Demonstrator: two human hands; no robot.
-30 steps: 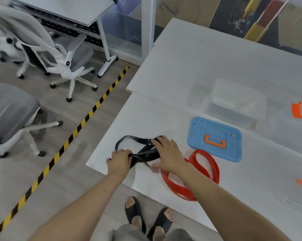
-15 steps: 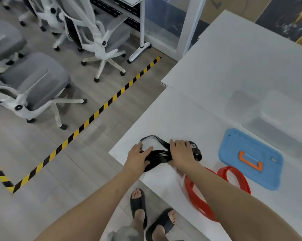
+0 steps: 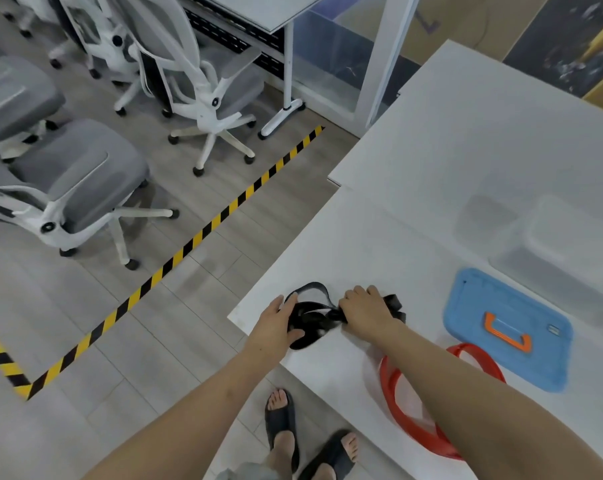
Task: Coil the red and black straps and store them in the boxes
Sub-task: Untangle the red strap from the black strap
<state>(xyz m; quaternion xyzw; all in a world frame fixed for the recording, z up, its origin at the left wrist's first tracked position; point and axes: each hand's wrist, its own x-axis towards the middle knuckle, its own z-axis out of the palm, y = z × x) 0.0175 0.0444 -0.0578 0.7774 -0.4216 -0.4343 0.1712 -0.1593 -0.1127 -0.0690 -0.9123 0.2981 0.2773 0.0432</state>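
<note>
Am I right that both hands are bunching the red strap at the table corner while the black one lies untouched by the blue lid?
No, colours swapped. The head view shows the left hand and right hand on the black strap; the red strap lies untouched by the blue lid.

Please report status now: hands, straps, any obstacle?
Left hand and right hand both gripping black strap, half bunched. Red strap loose under right forearm. Nothing blocking.
</note>
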